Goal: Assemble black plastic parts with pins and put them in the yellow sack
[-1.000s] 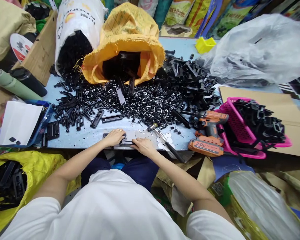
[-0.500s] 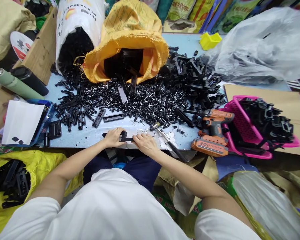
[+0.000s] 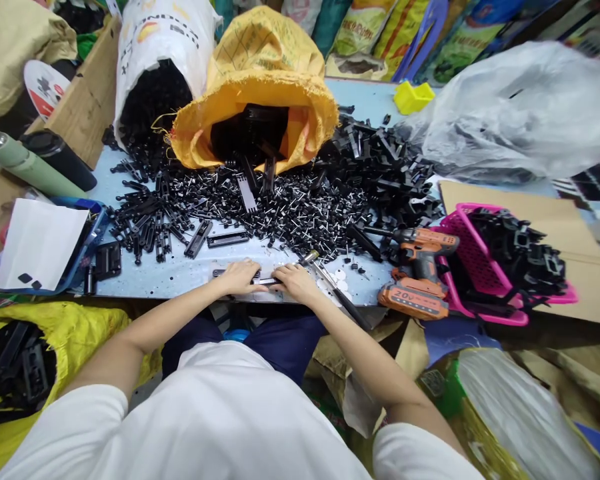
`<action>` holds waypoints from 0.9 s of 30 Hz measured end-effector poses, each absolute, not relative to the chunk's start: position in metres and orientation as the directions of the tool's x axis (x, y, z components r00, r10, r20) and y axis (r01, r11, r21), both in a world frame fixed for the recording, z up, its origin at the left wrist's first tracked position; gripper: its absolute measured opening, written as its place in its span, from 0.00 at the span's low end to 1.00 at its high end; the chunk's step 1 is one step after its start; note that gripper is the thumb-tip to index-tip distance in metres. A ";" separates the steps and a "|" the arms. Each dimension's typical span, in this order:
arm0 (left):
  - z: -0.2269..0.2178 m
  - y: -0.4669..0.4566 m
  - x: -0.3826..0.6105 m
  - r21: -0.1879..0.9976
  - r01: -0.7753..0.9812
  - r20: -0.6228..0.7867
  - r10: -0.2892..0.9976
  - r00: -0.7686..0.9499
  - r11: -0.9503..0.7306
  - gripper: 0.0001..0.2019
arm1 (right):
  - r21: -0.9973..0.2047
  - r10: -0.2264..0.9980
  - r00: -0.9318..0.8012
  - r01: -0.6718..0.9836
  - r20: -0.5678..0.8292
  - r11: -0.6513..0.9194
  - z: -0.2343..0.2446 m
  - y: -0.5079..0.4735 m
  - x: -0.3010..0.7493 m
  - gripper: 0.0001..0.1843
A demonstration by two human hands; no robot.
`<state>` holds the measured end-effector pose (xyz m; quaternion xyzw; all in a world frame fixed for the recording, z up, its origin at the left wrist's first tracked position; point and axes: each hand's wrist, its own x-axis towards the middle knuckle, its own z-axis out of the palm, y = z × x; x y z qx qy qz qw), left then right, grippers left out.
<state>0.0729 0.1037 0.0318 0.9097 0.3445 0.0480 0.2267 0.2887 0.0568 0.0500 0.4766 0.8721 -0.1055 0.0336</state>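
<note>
A long, narrow black plastic part [image 3: 266, 282] lies along the table's front edge, with both hands on it. My left hand [image 3: 241, 276] is closed over its left portion and covers much of it. My right hand [image 3: 294, 280] grips the right end, fingers curled over the top. Just right of that hand lies a hammer [image 3: 336, 291] with a black grip, its head toward the pile. Two loose black plastic housings, one slanted [image 3: 199, 239] and one lying flat [image 3: 228, 238], rest beyond my left hand.
Small black pins with metal shafts [image 3: 300, 217] are heaped behind the hands, before an orange sack [image 3: 260, 87]. An orange cordless drill [image 3: 414, 301] and a pink basket [image 3: 495, 267] of black parts stand right. A blue tray [image 3: 93, 233] sits left.
The black part has turned so that a shinier side shows between my hands. My right hand has shifted slightly, and its fingers lie farther over the part. The camera view has tilted a little.
</note>
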 end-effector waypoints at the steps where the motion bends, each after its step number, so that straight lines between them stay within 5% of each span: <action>1: 0.033 0.111 0.085 0.435 0.623 -0.050 0.673 0.738 -0.651 0.21 | -0.167 0.855 -0.502 0.861 -0.132 0.480 0.045 0.063 0.291 0.21; 8: 0.036 0.158 0.157 0.330 0.765 -0.091 0.787 0.610 -0.554 0.11 | -0.215 0.995 -0.067 0.975 -0.077 0.049 0.027 0.117 0.283 0.15; 13: 0.042 0.141 0.091 0.408 0.766 0.007 0.840 0.542 -0.497 0.07 | -0.776 0.997 -0.051 0.626 0.057 0.076 0.019 0.092 0.271 0.08; 15: 0.045 0.126 0.049 0.484 0.750 0.061 0.873 0.484 -0.450 0.08 | -0.885 0.993 -0.057 0.449 0.108 0.122 0.016 0.074 0.263 0.11; 20: 0.049 0.086 -0.020 0.517 0.774 0.047 0.916 0.399 -0.364 0.10 | -0.813 0.934 -0.094 0.467 0.345 0.348 0.016 0.051 0.249 0.09; 27: 0.058 0.072 -0.017 0.314 0.863 -0.036 0.903 0.427 -0.396 0.13 | -0.665 0.874 -0.169 0.588 0.456 0.461 0.015 0.043 0.244 0.10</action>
